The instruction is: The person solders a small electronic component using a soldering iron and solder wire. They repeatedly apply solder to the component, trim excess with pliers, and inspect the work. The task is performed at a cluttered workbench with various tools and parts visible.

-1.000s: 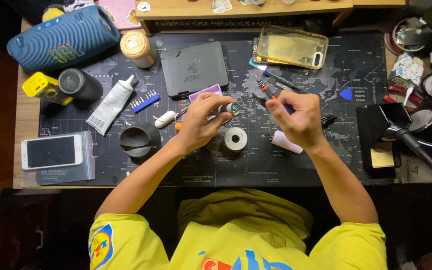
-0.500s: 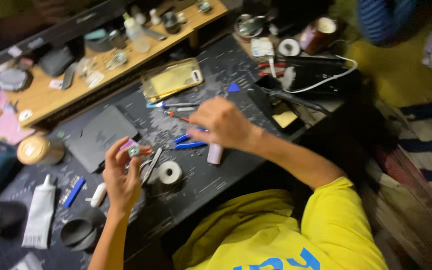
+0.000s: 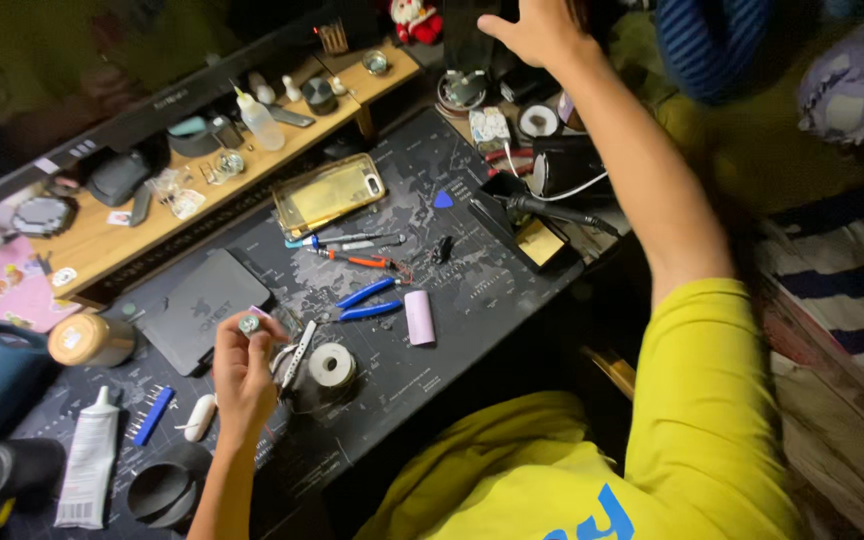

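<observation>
Left hand: I see my left hand (image 3: 244,372) pinching a small round part (image 3: 249,324) at its fingertips, raised above the mat (image 3: 472,290).
Right hand: my right hand (image 3: 542,30) is stretched far to the top edge, fingers spread, holding nothing that I can see.
Part: sits above the tape roll (image 3: 332,364), beside the tweezers (image 3: 299,350).
Relation: the part is in my left grip; my right hand is well apart, up and to the right.
Nearby: blue pliers (image 3: 367,300) lie between.
</observation>
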